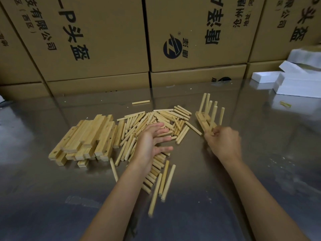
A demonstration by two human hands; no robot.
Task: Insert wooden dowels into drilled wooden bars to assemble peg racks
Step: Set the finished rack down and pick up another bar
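Dowels (163, 119) lie in a loose heap at centre of the steel table (260, 171), spreading toward the near side; one single dowel (140, 102) lies apart at far side. Left of the heap is a stack of drilled bars (90, 138), holes visible on some ends. Left hand (152, 141) is above the heap w/ fingers straight and spread, palm turned to the right, holding nothing that I can see. Right hand (224, 141) has fingers curled around the near end of a peg rack (208, 117), which stands right of the heap w/ several pegs upright in its bar. Cardboard boxes (191, 40) w/ printed text stand along far edge of table. White flat boxes (295, 79) are at far right corner.
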